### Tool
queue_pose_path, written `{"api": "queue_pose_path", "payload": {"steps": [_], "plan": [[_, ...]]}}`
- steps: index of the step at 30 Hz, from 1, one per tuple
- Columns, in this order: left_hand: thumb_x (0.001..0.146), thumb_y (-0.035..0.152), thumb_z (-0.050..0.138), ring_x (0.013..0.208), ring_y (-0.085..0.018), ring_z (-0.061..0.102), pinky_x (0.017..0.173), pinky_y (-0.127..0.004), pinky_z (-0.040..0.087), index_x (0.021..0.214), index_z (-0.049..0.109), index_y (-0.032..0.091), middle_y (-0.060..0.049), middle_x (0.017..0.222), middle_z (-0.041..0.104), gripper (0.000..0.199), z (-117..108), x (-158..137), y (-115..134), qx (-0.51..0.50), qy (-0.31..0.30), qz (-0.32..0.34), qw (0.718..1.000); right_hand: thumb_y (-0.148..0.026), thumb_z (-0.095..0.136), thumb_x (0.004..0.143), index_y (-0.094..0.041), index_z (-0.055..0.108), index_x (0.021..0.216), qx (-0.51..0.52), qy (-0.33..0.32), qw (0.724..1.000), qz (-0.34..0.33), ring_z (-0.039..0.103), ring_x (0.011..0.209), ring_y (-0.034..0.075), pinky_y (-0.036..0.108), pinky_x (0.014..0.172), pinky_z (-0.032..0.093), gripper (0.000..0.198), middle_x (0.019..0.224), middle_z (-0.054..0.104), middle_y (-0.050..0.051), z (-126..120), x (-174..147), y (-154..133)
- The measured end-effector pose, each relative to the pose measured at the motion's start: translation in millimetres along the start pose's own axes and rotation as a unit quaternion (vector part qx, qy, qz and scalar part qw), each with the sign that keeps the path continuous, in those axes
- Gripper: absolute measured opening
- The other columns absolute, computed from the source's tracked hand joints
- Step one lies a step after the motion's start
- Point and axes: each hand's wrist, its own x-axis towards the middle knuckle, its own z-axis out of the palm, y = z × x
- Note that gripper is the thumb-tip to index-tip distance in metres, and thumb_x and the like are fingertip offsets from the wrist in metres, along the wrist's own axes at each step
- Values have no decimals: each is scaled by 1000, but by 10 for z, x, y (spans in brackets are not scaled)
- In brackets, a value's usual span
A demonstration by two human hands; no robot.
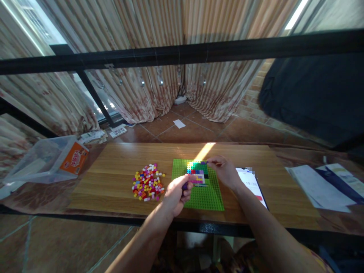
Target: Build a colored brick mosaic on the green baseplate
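Observation:
A green studded baseplate (206,199) lies on the table, with a patch of small colored building bricks (197,177) on its upper middle: green, blue, red, pink, white and a black one. My left hand (179,191) is closed around a dark purple handle-like thing (185,186), at the left of the patch. In line with it, a thin grey rod (201,185) shows over the plate; I cannot tell whether the two are joined. The fingertips of my right hand (224,171) pinch a small dark purple brick (204,163) at the patch's top right corner.
Loose bricks (148,184) lie in a pile left of the plate. On the right rests a phone (251,184) with a lit screen. A clear plastic bin (42,159) stands beyond the table's left end, and papers (318,187) lie beyond its right. A dark rail (182,55) crosses behind.

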Motion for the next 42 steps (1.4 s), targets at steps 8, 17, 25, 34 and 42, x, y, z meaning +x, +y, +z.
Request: {"api": "queue_pose_path", "payload": {"steps": [8, 17, 25, 34, 42], "plan": [[74, 33, 70, 44, 0, 29, 39, -14, 13, 92, 66, 10, 4, 62, 44, 30, -36, 4, 13, -3, 8, -4, 1000, -34, 61, 80, -22, 74, 85, 16, -34, 999, -6, 66, 80, 19, 33, 76, 51, 18, 87, 72, 3, 22, 44, 73], [75, 32, 67, 43, 0, 28, 39, -14, 13, 89, 65, 9, 5, 61, 44, 27, -32, 8, 8, 8, 15, -9, 1000, -30, 61, 78, -22, 74, 85, 15, -65, 998, 10, 68, 82, 20, 34, 79, 51, 17, 88, 75, 4, -7, 97, 66], [79, 28, 64, 43, 0, 29, 38, -13, 14, 91, 64, 9, 4, 61, 45, 23, -30, 8, 18, 7, 15, -10, 1000, -28, 60, 77, -22, 74, 80, 2, -83, 996, 6, 69, 81, 21, 33, 77, 51, 15, 87, 75, 4, -21, 116, 0], [83, 23, 54, 50, -4, 44, 39, -13, 25, 97, 66, 6, -2, 69, 55, 25, 9, -41, 78, -33, 2, -11, 999, -33, 63, 78, -21, 74, 87, 14, -16, 1000, -1, 67, 79, 20, 34, 74, 51, 19, 87, 74, 5, -48, 32, -4], [74, 19, 61, 48, -3, 40, 38, -13, 21, 99, 62, 8, 1, 67, 52, 27, -25, -54, 18, -47, -42, 19, 998, -35, 61, 85, -23, 72, 90, 84, -63, 991, -86, 65, 85, 18, 32, 76, 50, 17, 89, 71, 3, -33, -283, -443]]}}
